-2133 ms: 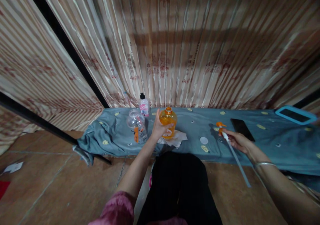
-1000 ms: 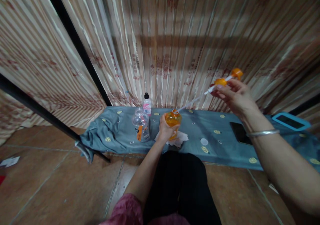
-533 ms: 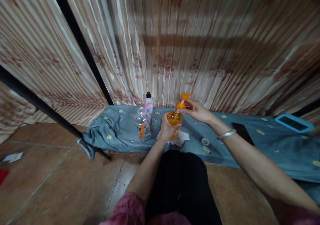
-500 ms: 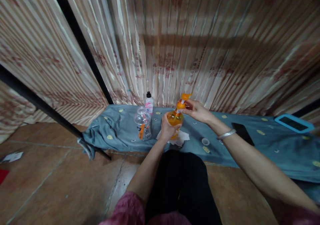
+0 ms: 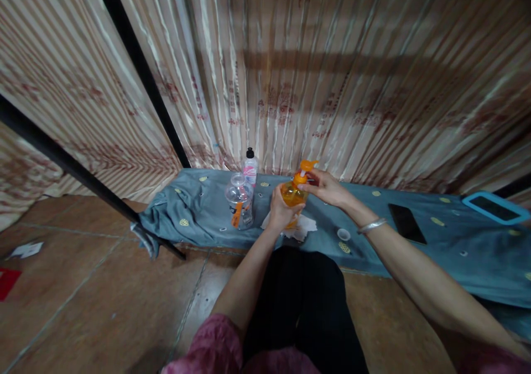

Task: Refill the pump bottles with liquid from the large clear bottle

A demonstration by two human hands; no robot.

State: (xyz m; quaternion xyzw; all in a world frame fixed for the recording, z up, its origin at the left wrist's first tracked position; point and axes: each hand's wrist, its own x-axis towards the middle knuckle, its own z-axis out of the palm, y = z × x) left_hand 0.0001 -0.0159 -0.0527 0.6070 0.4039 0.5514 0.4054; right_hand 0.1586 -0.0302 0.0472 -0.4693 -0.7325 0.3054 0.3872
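My left hand (image 5: 280, 211) is wrapped round a clear pump bottle (image 5: 292, 196) with amber liquid in it. The bottle stands upright over a crumpled white tissue (image 5: 307, 228). At its neck sits the orange pump top (image 5: 301, 178), its collar pinched by the fingers of my right hand (image 5: 326, 187). To the left are a clear plastic bottle (image 5: 241, 208) with an orange label and no cap, and behind it a white and pink bottle (image 5: 250, 169) with a black cap. A small translucent cup or cap (image 5: 343, 234) lies right of the tissue.
A blue-grey patterned cloth (image 5: 203, 208) covers the low bench. A dark phone (image 5: 406, 223) and a blue-framed tablet-like device (image 5: 495, 208) lie on the right. Black poles (image 5: 141, 81) slant down on the left, before a striped curtain (image 5: 282, 42).
The orange pump top has come down onto the bottle's neck; the gap under its collar has closed. My right hand has lowered with it, and the view has shifted slightly.
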